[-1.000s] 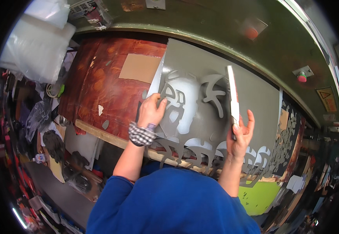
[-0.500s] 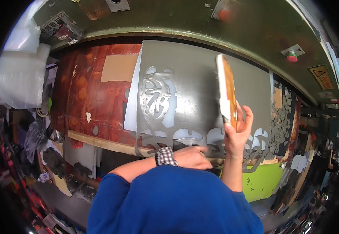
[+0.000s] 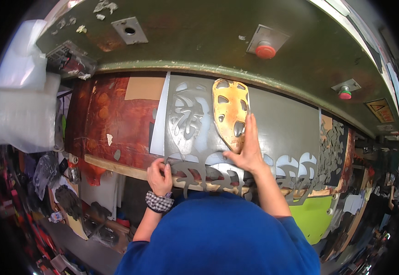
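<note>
A yellow cutting die with several openings lies flat on a dark grey sheet. My right hand rests against its right side, fingers stretched straight along the edge, thumb spread out by the die's near tip. At the sheet's near left corner, my left hand has its fingers curled in, thumb and forefinger closed at the edge strip. A cut pattern shows in the sheet left of the die. Several curved cut-outs run along the near edge, with strips of sheet hanging over the front.
Across the far side runs a green machine beam with a red button. Left of the sheet is a reddish board bearing a tan piece. Grey scraps are piled right. A lime-green panel stands below.
The die, earlier held up on edge by my right hand, now lies flat farther left. My left hand has moved left, from in front of my body to the sheet's near left corner.
</note>
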Demonstrator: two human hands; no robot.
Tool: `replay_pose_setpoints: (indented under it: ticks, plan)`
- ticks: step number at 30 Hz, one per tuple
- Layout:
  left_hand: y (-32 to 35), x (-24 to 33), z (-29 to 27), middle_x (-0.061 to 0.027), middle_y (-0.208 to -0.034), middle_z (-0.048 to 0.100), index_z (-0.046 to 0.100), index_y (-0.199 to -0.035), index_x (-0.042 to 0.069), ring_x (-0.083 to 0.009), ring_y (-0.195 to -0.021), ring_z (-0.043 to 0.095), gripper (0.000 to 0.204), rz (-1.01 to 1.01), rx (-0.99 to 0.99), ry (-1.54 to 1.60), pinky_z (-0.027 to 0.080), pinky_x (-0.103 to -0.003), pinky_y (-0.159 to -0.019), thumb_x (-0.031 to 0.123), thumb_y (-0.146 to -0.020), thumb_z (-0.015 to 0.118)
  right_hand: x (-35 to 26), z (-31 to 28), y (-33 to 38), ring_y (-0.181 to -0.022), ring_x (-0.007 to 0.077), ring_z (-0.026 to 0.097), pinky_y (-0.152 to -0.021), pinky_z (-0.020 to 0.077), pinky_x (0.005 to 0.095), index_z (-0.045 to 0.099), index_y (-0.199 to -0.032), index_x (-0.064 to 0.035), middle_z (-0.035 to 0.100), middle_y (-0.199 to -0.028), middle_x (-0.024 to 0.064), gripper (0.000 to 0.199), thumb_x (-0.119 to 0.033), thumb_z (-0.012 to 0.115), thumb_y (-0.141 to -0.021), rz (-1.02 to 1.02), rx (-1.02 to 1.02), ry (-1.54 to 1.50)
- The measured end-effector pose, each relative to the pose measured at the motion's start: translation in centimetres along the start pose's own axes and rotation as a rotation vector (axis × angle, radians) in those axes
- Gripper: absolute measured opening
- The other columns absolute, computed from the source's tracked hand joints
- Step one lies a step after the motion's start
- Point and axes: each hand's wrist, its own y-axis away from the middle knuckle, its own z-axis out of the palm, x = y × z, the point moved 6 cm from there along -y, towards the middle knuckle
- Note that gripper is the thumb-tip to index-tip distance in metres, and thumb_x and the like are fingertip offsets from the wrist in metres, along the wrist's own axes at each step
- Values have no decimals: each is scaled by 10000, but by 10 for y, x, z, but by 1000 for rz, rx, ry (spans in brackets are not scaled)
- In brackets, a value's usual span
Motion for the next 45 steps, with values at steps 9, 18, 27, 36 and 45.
replay_pose_setpoints:
  ticks: [9,18,27,36,45]
  plan:
    - [-87,-11,61,-150,-671,610,601,-826,60,-345,-607,580,184,-21,-48,-173,419,-430,-582,167,-934,498,79,-252,-60,-1386,385,204,-1128,178,436,61,-1444,96,175,-1476,314,794,-440,408,-972,221,1136,180]
    - [-170,0,93,-143,-683,628,600,-814,92,-369,-642,600,236,-28,11,-226,454,-472,-602,216,-957,458,88,-250,-86,-1405,429,40,-1139,61,489,-8,-1427,117,33,-1486,336,896,-483,442,-937,205,1063,376]
    - [-159,-17,98,-201,-730,626,634,-849,72,-393,-701,617,306,-120,-92,-192,488,-491,-633,302,-941,454,228,-256,65,-878,248,658,-814,508,358,645,-1091,12,697,-997,150,436,-350,679,-850,741,859,501]
    - [-137,-12,83,-132,-651,567,564,-763,65,-339,-650,568,185,-13,42,16,431,-435,-671,179,-905,531,274,-267,120,-759,196,617,-703,482,317,663,-948,55,686,-845,151,401,-339,591,-924,638,726,409]
    - [-74,-14,50,-179,-650,571,563,-756,41,-360,-662,595,274,-150,-149,37,458,-460,-626,246,-929,507,123,-129,-16,-1022,227,605,-875,498,321,488,-1317,0,612,-1178,166,463,-100,637,-890,247,595,33]
